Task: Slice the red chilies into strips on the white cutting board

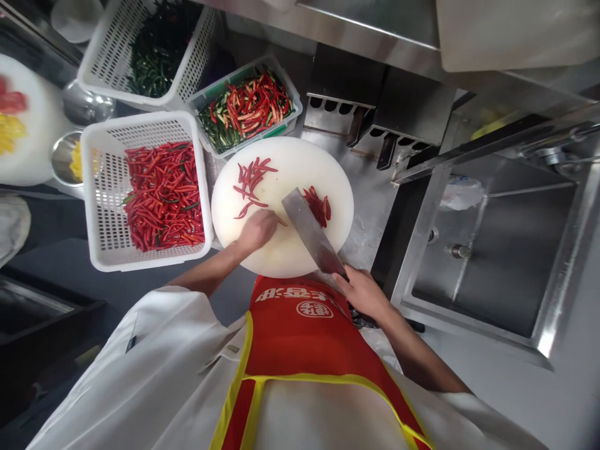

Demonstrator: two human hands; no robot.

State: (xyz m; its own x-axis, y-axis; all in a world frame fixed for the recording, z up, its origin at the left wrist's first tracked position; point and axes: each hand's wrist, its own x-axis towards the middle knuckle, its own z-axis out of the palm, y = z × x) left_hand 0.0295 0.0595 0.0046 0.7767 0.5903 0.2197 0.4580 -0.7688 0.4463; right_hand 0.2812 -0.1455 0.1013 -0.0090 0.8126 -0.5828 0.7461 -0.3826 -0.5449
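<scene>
My right hand (362, 290) grips the handle of a cleaver (313, 234), its broad blade slanting across the right part of a round white cutting board (290, 156). My left hand (259, 230) is closed on the board, left of the blade, on a red chili pepper (281, 221) whose tip shows past the fingers toward the cleaver. Several whole red chilies (253, 178) lie loose on the board beyond my left hand. To the right of the blade sits a small pile of cut red chilies (317, 206).
Left of the board stands a white basket (105, 219) of red chilies. Behind it are a basket of green chilies (162, 53) and a plastic tub of sliced chilies (250, 106). Knife handles (386, 151) stick out from a metal rack. A steel sink (497, 262) lies at right.
</scene>
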